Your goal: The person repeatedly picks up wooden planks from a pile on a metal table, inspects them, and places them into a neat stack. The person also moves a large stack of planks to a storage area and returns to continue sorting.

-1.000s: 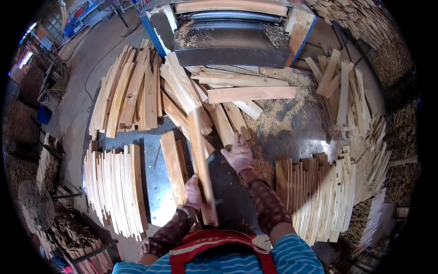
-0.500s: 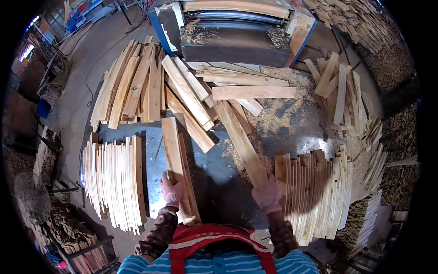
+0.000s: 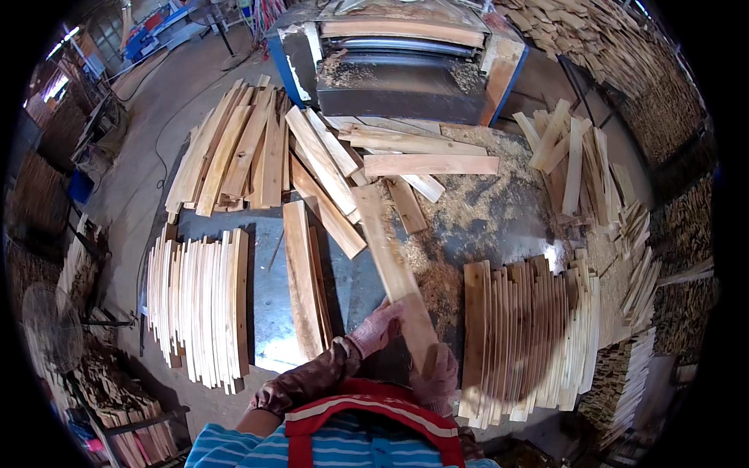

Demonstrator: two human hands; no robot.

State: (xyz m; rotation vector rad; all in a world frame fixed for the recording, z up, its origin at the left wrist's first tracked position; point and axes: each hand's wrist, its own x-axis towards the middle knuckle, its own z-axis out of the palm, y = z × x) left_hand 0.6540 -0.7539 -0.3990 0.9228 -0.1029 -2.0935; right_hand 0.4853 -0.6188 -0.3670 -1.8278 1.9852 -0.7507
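A long wooden board (image 3: 390, 261) slants across the middle of the dark work table, its near end close to my body. My right hand (image 3: 437, 380), in a pinkish knit glove, is closed round that near end. My left hand (image 3: 378, 327), gloved alike, grips the board's left edge a little farther up, with some fingers hidden by the wood. To the left of it lie two narrow boards (image 3: 302, 269) side by side. Upright rows of thin slats stand on both sides: a pale row (image 3: 199, 304) at the left and a browner row (image 3: 523, 335) at the right.
Loose boards (image 3: 242, 148) lie heaped at the far left, with more crossed boards (image 3: 429, 164) at the far middle. Behind them stands a machine with metal rollers (image 3: 402, 58). Sawdust (image 3: 499, 207) covers part of the table. A fan (image 3: 51, 327) stands at the left.
My left hand has left the narrow boards and moved right to the long board. My right hand has drawn the board's end nearer and leftward; the board now lies flatter to view.
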